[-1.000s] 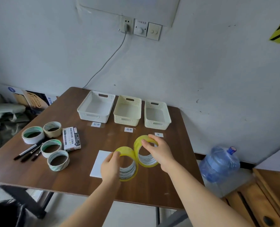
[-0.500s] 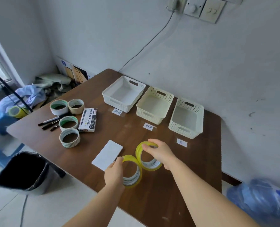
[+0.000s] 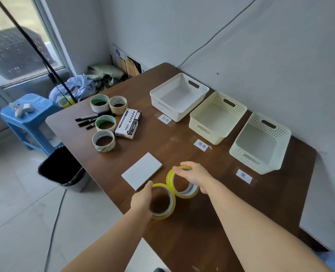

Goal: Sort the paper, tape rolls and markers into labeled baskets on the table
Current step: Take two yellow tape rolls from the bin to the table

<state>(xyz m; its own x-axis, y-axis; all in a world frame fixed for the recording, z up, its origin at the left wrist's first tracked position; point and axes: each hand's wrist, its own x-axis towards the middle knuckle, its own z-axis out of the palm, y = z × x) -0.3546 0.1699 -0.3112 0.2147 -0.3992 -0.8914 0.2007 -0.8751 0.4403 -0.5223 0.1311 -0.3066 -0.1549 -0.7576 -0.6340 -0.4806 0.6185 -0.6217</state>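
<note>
Low in the frame, the left hand (image 3: 142, 199) is gripping the rim of one yellow tape roll (image 3: 162, 202) while the right hand (image 3: 194, 174) is pinching the top of a second yellow tape roll (image 3: 182, 182), the two rolls touching edge to edge just above the table (image 3: 202, 232). These look light, stiff hoops with slick sides, so the rim is probably the safest place to hold. Just left of the hands one white paper stack (image 3: 142, 170) is lying flat. Further up and left, four paler tape rolls (image 3: 103, 141) are sitting with three black markers (image 3: 88, 119) and one marker box (image 3: 128, 123). Upper right, three empty baskets (image 3: 179, 96) are waiting, each with a label (image 3: 165, 119).
</note>
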